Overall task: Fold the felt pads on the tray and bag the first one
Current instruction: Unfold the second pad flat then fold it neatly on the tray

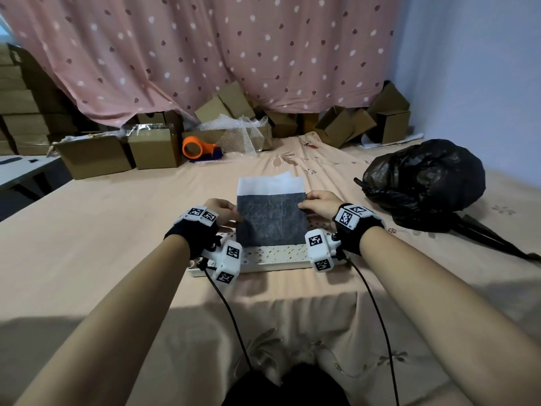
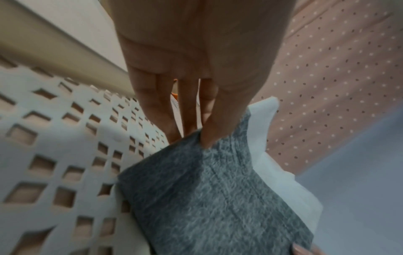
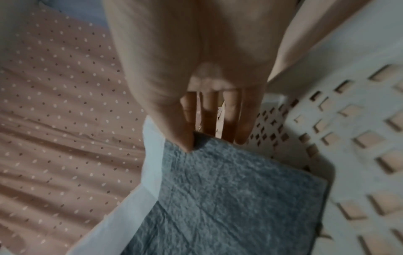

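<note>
A grey felt pad hangs upright over a white perforated tray on the bed. My left hand pinches its upper left corner between thumb and fingers. My right hand pinches the upper right corner the same way. A white sheet stands up behind the pad and shows above its top edge. Whether it is a bag or another pad I cannot tell.
A stuffed black plastic bag lies on the bed to the right. At the back are cardboard boxes, an orange tape dispenser and bubble wrap under a dotted pink curtain.
</note>
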{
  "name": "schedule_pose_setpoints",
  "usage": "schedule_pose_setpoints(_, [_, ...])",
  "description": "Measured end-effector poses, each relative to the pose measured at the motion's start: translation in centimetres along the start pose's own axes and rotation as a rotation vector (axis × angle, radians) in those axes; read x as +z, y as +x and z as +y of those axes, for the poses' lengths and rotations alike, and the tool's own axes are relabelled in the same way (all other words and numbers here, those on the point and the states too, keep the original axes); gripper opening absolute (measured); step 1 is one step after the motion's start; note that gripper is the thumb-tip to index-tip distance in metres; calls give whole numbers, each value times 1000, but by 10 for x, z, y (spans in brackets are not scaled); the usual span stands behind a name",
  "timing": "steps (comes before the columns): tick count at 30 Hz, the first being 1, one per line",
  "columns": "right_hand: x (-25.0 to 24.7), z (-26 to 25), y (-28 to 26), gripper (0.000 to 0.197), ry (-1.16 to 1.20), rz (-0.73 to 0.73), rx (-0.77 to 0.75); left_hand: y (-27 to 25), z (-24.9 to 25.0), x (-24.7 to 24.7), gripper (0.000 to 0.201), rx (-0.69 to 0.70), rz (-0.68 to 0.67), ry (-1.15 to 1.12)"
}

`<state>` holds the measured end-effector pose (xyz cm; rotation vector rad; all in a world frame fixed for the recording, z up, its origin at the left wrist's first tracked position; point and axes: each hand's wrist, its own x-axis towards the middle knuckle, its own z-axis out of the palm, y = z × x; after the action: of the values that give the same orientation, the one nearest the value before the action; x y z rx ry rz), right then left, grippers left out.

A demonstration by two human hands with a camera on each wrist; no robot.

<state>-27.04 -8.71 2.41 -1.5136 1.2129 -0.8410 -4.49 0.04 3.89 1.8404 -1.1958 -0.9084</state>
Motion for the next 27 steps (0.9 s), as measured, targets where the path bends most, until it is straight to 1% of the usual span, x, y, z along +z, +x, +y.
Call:
schedule_pose_setpoints(1, [0,-1,-4,20,49,-27,5,-2,-1,-3,30,4,-15,-14])
schedule_pose_setpoints(3, [-2,-5,-13,21,129,-84,15,-6,-2,-8,29,25,-64,-28])
schedule_pose_setpoints(5, [-4,-9,-24,21,162,-125,18,-11,-3,-13,34,52,-127,-3])
schedule_pose_setpoints(7, [-7,-12,-35,31,180,-165,12,-18,-4,-17,40,62,-171,36])
schedule_pose_setpoints(8, [-9,-13,-41,36,163,-191,19,-21,-5,-18,40,59,-182,59])
schedule_pose_setpoints(10, [-13,-15,-54,36,67,-292,70,-29,-5,-20,43,24,-218,120])
schedule_pose_setpoints(12, [-14,-13,-63,36,-14,-442,132,-34,-6,-20,57,-26,-318,200])
schedule_pose_setpoints(13, [-13,-12,-66,38,-42,-491,161,-38,-7,-19,58,-57,-377,237])
schedule_pose_setpoints(15, [-11,-8,-68,35,-94,-513,202,-47,-6,-14,47,-101,-453,296])
schedule_pose_setpoints(17, [-6,-8,-69,31,-155,-513,219,-52,-5,-6,39,-107,-434,317])
schedule_pose_setpoints(20, [0,-13,-68,32,-268,-492,194,-52,0,3,37,-114,-381,358])
schedule_pose_setpoints(22, [2,-16,-60,28,-269,-387,151,-45,5,4,32,-89,-276,355])
schedule_pose_setpoints(24, [1,-19,-46,23,-239,-211,93,-32,9,1,22,-59,-154,306])
schedule_pose_setpoints(25, [-1,-20,-39,22,-226,-141,84,-26,11,0,17,-50,-104,287])
schedule_pose_setpoints(27, [-2,-20,-28,19,-238,-74,123,-18,15,0,13,-62,-58,274])
